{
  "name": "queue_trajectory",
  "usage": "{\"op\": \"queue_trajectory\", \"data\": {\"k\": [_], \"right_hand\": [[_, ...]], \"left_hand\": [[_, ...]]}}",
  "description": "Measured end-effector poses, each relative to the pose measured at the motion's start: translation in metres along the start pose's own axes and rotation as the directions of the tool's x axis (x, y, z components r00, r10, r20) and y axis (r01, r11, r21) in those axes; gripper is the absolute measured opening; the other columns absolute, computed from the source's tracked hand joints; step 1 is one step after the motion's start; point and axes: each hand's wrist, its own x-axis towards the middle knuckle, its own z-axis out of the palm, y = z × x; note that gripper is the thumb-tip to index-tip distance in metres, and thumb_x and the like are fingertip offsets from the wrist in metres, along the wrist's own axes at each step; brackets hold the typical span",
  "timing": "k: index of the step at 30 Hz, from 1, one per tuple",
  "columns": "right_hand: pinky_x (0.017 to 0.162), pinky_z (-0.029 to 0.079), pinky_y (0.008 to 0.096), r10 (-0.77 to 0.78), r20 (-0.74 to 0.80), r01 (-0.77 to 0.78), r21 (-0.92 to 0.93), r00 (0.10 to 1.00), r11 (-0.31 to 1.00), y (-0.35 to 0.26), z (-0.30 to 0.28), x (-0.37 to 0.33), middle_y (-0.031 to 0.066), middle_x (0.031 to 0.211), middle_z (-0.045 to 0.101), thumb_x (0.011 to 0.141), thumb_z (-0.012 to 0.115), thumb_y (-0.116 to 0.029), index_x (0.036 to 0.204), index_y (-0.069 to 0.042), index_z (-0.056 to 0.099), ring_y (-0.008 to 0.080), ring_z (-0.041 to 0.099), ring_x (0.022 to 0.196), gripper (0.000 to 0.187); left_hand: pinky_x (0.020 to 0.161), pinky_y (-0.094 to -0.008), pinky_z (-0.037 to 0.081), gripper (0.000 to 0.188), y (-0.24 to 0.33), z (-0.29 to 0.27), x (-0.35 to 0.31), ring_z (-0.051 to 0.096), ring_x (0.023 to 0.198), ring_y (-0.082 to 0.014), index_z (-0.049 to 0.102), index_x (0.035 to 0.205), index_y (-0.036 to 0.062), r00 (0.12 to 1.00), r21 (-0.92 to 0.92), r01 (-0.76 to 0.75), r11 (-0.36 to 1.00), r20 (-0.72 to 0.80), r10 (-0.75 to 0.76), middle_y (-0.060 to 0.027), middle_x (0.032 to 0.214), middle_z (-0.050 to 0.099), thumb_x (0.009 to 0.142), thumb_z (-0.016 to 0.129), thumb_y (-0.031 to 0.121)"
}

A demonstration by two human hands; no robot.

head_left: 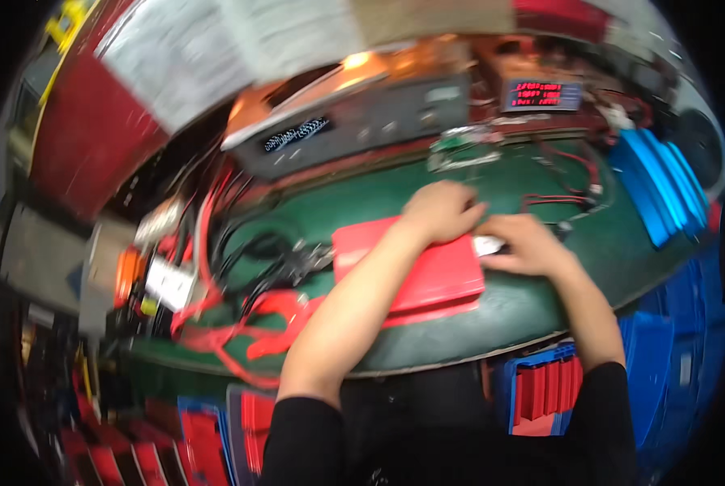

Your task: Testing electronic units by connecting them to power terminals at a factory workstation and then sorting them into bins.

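Note:
A flat red box-shaped unit (439, 279) lies on the green bench top in front of me. My left hand (439, 212) rests on its far right part, fingers bent over the edge and closed against it. At the unit's right end, my right hand (524, 243) pinches a small whitish piece, like a connector (489, 245). That piece touches or nearly touches the red side; blur hides its exact shape. A black and metal clamp (318, 257) on black leads sits at the unit's left end. Beside it lies a red clamp (285, 320).
Behind stands a grey bench instrument (362, 121) with a lit display. A red-digit meter (543, 95) is at the far right. A clear-wrapped green part (464, 148), red wires (557, 200) and blue trays (658, 186) lie on the bench. Bins with red parts (547, 389) stand below.

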Motion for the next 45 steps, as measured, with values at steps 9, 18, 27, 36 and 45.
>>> {"op": "queue_trajectory", "data": {"k": [9,18,27,36,45], "right_hand": [[0.067,0.052,0.0412,0.048,0.034,-0.048,-0.004,0.998,0.999,-0.01,-0.004,0.005,0.0146,0.088,0.066,0.077,0.079,-0.026,0.109,-0.004,0.069,0.0339,0.066,0.078,0.04],[0.07,0.051,0.0409,0.084,0.036,-0.085,0.031,0.996,0.996,-0.018,-0.006,0.008,0.0159,0.09,0.066,0.077,0.077,-0.027,0.109,-0.002,0.069,0.0345,0.065,0.08,0.041],[0.073,0.056,0.042,-0.02,0.006,0.019,0.092,1.0,0.996,0.014,-0.011,-0.007,0.0136,0.098,0.072,0.083,0.079,-0.038,0.119,-0.008,0.069,0.0318,0.071,0.087,0.049],[0.076,0.056,0.0457,-0.012,0.08,0.017,-0.061,0.997,0.998,0.008,-0.009,-0.01,0.0103,0.102,0.071,0.086,0.075,-0.043,0.114,-0.008,0.067,0.034,0.07,0.092,0.046],[0.078,0.055,0.0468,0.03,0.084,-0.028,-0.03,0.996,0.999,0.005,-0.001,-0.008,0.0101,0.106,0.071,0.091,0.071,-0.04,0.116,-0.008,0.065,0.0344,0.069,0.095,0.041]], "left_hand": [[0.078,-0.0527,0.054,0.038,0.002,-0.001,-0.003,0.069,0.085,-0.0405,0.075,0.083,0.0072,0.999,0.02,0.054,0.998,-0.003,-0.054,-0.0181,0.085,0.072,0.091,0.06,0.042],[0.078,-0.0532,0.055,0.038,0.005,-0.004,-0.005,0.069,0.084,-0.0415,0.075,0.083,0.0077,0.999,0.035,0.036,0.999,-0.039,-0.034,-0.0191,0.084,0.072,0.091,0.059,0.041],[0.081,-0.0503,0.053,0.038,0.001,-0.001,0.006,0.068,0.093,-0.0406,0.076,0.098,0.0049,0.998,-0.02,0.009,1.0,0.069,-0.008,-0.0206,0.094,0.071,0.097,0.059,0.038],[0.068,-0.0497,0.044,0.04,0.023,-0.006,0.007,0.058,0.073,-0.043,0.059,0.081,-0.0039,0.991,0.032,0.108,0.994,0.08,-0.111,-0.0236,0.079,0.059,0.101,0.058,0.031],[0.072,-0.0491,0.048,0.039,0.024,-0.009,0.006,0.061,0.081,-0.0413,0.062,0.079,-0.0023,0.994,0.047,0.077,0.996,0.08,-0.081,-0.021,0.08,0.062,0.098,0.061,0.032]]}}
